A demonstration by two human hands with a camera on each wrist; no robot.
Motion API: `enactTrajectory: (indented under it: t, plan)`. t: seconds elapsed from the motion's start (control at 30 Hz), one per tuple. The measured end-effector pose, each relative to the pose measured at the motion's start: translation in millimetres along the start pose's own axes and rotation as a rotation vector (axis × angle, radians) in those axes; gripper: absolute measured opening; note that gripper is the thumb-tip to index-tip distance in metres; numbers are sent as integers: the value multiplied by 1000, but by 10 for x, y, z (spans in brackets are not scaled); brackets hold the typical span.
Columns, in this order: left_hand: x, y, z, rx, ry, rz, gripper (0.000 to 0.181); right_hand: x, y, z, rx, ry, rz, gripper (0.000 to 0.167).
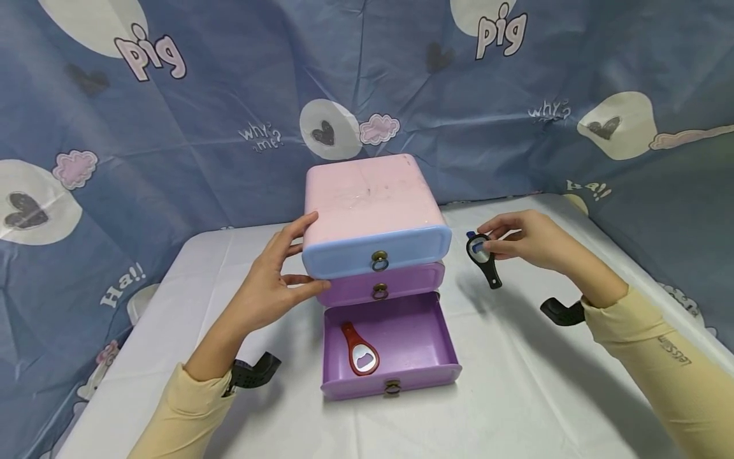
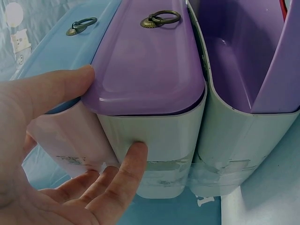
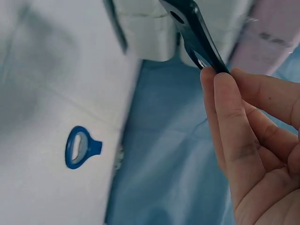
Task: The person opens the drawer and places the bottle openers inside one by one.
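Note:
A small stacked drawer unit (image 1: 367, 191) with a pink top stands on the white-covered table. My left hand (image 1: 266, 284) rests against its left side, thumb at the front by the middle purple drawer (image 2: 150, 65) and fingers spread along the side wall. The bottom purple drawer (image 1: 413, 331) is pulled out, and a red bottle opener (image 1: 357, 338) lies in it. To the right of the unit, my right hand (image 1: 533, 239) pinches a black bottle opener (image 1: 492, 274) by its ring end, above the table. A blue bottle opener (image 3: 83, 149) lies on the table beyond it, mostly hidden in the head view.
The top blue drawer (image 1: 344, 258) and the middle one are closed, each with a brass ring pull. Behind the white tablecloth (image 1: 516, 395) hangs a blue printed cloth (image 1: 229, 95). Each wrist wears a black camera mount (image 1: 255, 371).

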State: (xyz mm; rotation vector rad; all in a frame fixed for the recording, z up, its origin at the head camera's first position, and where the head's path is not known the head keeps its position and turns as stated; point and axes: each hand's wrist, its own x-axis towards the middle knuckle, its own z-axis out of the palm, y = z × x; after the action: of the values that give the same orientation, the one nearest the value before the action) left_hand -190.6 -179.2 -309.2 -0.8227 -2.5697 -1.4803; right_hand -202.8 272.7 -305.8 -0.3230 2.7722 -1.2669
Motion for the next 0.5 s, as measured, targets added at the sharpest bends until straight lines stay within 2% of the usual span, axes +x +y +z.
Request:
enactTrajectory:
  t: [0.27,0.5]
  plan:
    - [-4,4,-4,10,-3,-6,113,-212,-139,-11,41,30,-36,33]
    - [-13,9,-3,11,-2,-1,113,-362,-313,3,23,49,-81,33]
